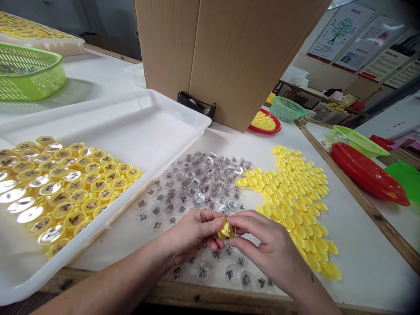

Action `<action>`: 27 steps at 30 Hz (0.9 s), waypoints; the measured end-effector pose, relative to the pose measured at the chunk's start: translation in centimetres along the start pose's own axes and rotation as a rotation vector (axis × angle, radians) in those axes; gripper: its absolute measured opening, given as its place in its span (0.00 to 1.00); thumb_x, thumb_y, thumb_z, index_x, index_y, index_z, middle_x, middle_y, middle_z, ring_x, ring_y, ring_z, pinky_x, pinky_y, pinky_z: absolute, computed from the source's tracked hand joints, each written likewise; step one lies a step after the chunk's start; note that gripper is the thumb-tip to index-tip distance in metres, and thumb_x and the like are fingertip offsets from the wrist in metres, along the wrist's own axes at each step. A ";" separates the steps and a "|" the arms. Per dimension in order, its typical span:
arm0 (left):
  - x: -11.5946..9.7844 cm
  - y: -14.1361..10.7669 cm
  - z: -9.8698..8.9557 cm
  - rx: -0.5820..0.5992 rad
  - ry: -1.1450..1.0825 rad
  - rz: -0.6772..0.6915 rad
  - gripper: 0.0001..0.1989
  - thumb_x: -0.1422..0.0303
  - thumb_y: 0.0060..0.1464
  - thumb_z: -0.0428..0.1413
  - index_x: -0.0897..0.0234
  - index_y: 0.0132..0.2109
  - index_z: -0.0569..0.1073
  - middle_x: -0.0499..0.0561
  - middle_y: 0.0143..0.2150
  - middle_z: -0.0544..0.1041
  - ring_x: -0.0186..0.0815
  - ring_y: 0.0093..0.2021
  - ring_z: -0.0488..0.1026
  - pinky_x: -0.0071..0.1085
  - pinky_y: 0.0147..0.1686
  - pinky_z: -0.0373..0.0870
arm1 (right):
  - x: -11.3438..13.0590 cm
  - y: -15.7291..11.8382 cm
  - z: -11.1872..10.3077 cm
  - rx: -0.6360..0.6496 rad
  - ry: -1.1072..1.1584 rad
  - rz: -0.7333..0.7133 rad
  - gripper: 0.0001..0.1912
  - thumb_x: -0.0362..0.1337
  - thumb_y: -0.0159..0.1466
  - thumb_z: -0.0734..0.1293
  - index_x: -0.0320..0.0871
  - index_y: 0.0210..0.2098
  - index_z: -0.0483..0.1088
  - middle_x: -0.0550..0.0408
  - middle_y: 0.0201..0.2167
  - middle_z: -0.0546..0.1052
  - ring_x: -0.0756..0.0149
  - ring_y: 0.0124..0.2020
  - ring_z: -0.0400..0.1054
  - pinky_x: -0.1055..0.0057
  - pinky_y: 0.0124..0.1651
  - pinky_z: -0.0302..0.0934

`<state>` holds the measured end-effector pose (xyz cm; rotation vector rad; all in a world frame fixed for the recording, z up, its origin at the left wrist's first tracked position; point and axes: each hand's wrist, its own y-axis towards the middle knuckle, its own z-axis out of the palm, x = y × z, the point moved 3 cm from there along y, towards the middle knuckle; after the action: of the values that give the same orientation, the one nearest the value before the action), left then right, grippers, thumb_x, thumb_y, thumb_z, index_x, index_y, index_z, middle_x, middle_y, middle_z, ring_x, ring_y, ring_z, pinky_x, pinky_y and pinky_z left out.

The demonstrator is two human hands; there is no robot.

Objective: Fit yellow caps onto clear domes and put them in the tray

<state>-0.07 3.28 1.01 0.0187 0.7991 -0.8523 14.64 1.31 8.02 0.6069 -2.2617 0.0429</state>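
Note:
A small yellow plastic piece [224, 230] is held between my two hands, above the table near its front edge. My left hand [195, 234] pinches it from the left with thumb and fingers. From the right, the thumb and fingertips of my right hand [262, 243] close on its printed side. Many clear discs with small dark pictures [200, 179] lie behind and beneath my hands. Overlapping yellow pieces [295, 192] are spread to the right. At the left, a white tray [177, 116] holds rows of yellow pieces with printed discs on top [77, 197].
A tall cardboard box [223, 52] stands at the back, a black tape dispenser [196, 105] at its foot. A green basket [33, 74] is at the far left. Red plate [277, 127], teal basket [288, 109] and red trays [369, 173] stand at the right, beyond or beside a wooden strip.

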 end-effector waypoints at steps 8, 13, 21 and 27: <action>0.1 0.1 0.0 -0.006 -0.020 0.007 0.22 0.59 0.43 0.67 0.71 0.41 0.77 0.52 0.26 0.72 0.26 0.22 0.69 0.16 0.20 0.65 | 0.9 0.2 0.3 -0.009 -0.168 -0.093 0.18 0.26 0.62 0.65 0.50 0.48 0.69 0.54 0.40 0.73 0.64 0.39 0.70 0.69 0.39 0.69; 0.1 0.0 -0.3 -0.049 0.043 0.012 0.24 0.56 0.40 0.68 0.72 0.40 0.77 0.53 0.26 0.73 0.26 0.22 0.68 0.17 0.19 0.63 | 0.7 0.1 1.4 -0.017 -0.281 -0.128 0.12 0.27 0.64 0.60 0.43 0.44 0.68 0.48 0.39 0.72 0.61 0.39 0.71 0.67 0.37 0.71; 0.1 0.0 -0.2 -0.054 0.143 0.025 0.22 0.57 0.46 0.65 0.69 0.43 0.77 0.51 0.25 0.71 0.26 0.23 0.66 0.18 0.23 0.64 | 0.1 -0.8 2.1 -0.134 -0.225 -0.157 0.15 0.23 0.63 0.61 0.40 0.47 0.68 0.46 0.41 0.72 0.61 0.43 0.70 0.68 0.43 0.71; 0.5 0.1 -0.1 -0.042 0.124 0.012 0.19 0.58 0.45 0.66 0.71 0.37 0.78 0.52 0.25 0.71 0.26 0.22 0.66 0.17 0.20 0.61 | 0.2 -1.3 1.8 -0.139 -0.208 -0.163 0.15 0.24 0.64 0.60 0.42 0.48 0.68 0.47 0.41 0.73 0.61 0.41 0.70 0.67 0.42 0.71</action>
<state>0.16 3.01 0.58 0.0399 0.9320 -0.8288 13.91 -0.32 6.71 0.7480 -2.3806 -0.2671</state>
